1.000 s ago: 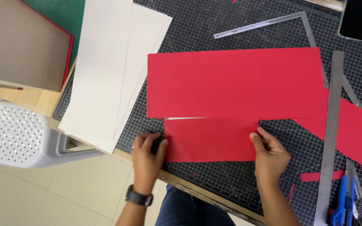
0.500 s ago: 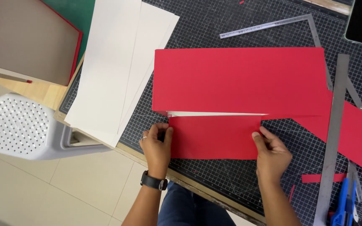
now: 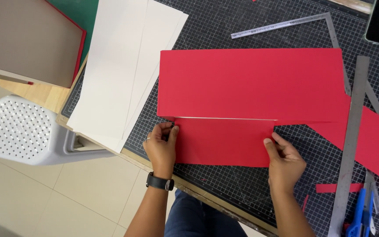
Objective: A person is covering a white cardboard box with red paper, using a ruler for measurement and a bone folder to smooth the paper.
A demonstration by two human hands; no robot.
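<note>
Hands are gripping a folded red paper flap (image 3: pixel 224 141): left hand (image 3: pixel 161 147) pinching one end, right hand (image 3: pixel 284 160) seemingly pinching the other.

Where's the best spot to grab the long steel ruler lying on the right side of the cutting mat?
Probably the steel ruler at its bare middle stretch, approached from its left long edge. It lies flat and narrow on the cutting mat, so pinch across its width. Its far part lies over the red paper, and blue-handled scissors crowd its near end.
</note>
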